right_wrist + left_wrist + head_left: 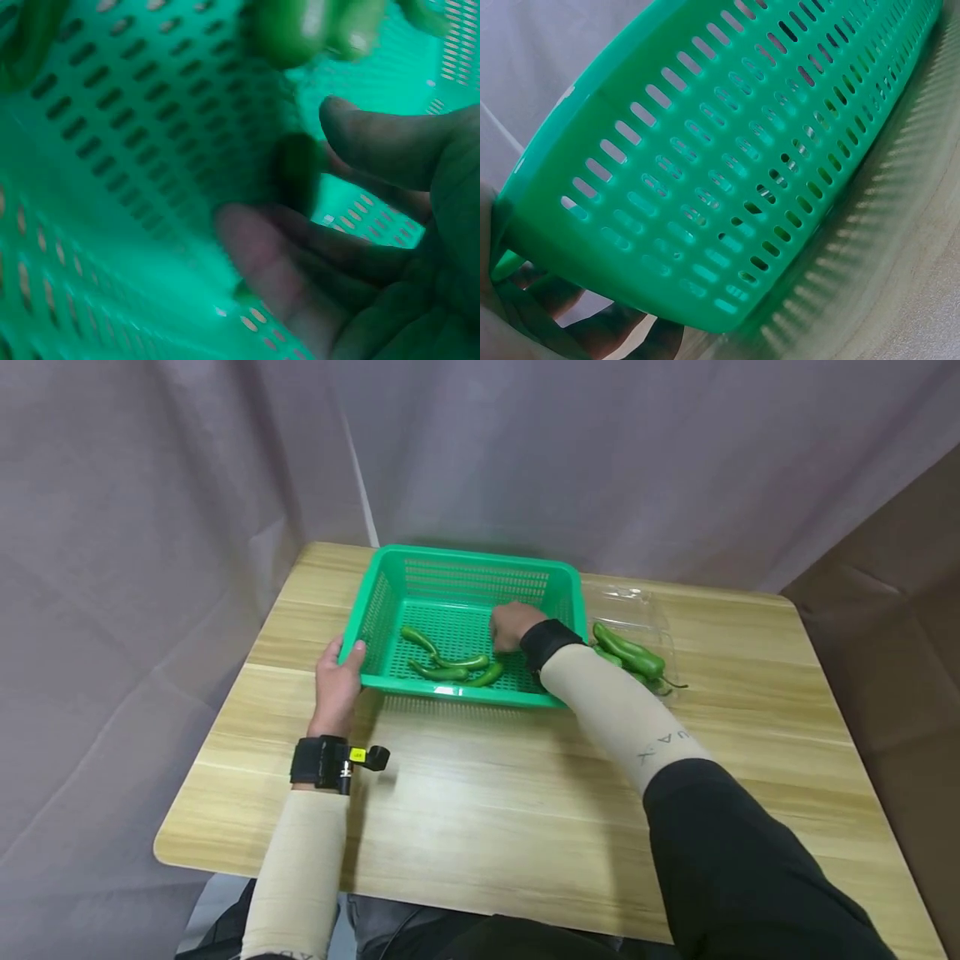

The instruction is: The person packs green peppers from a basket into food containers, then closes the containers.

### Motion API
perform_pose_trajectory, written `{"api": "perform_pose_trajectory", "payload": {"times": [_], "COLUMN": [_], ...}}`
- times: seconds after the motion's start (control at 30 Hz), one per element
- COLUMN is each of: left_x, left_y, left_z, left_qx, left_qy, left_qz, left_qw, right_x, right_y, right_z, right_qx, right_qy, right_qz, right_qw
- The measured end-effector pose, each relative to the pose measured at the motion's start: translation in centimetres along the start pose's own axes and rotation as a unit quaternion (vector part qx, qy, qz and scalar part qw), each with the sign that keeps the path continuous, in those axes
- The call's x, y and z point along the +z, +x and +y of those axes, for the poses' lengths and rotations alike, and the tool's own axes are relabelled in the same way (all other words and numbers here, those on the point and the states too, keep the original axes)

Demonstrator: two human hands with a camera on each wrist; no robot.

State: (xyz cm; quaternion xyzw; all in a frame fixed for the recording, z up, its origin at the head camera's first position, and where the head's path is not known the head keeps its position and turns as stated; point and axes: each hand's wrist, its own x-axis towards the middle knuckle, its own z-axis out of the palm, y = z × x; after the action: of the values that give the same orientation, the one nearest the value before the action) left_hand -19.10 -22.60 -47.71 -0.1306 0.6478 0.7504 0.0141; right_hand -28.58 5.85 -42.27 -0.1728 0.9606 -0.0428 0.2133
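Observation:
A green plastic basket [476, 557] with slotted walls sits on the table, several green chili peppers [438, 673] lying on its floor. My left hand [336, 689] grips its near left corner, thumb over the rim and fingers under it, as the left wrist view also shows. Inside the basket, toward its right side, is my right hand [516, 625]. In the right wrist view, its curled fingers hold a dark green chili pepper [296, 172], partly hidden and blurred. Other peppers [289, 30] lie beyond the fingers.
Right of the basket, more green peppers [633, 656] lie in and about a clear plastic container [622, 602]. The wooden table [465, 818] has a grey curtain [525, 460] behind it and a brown surface [892, 610] along its right.

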Motion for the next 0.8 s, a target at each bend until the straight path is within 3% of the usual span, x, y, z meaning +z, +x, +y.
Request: {"api": "perform_pose_trajectory", "payload": {"times": [0.23, 0.53, 0.8], "left_x": [0.4, 0.4, 0.2], "left_y": [0.0, 0.1, 0.5], "left_z": [0.0, 0.3, 0.3], "left_qx": [0.006, -0.001, -0.001], "left_qy": [0.014, 0.011, 0.020], "left_qz": [-0.004, -0.001, 0.007], "left_qw": [0.9999, 0.9999, 0.9998], "right_x": [0.8, -0.3, -1.6], "right_y": [0.6, 0.0, -0.8], "right_z": [1.1, 2.1, 2.4], "right_qx": [0.002, -0.001, 0.001], "right_qy": [0.007, 0.077, 0.097], "right_qz": [0.012, 0.080, 0.094], "right_qw": [1.000, 0.994, 0.991]}}
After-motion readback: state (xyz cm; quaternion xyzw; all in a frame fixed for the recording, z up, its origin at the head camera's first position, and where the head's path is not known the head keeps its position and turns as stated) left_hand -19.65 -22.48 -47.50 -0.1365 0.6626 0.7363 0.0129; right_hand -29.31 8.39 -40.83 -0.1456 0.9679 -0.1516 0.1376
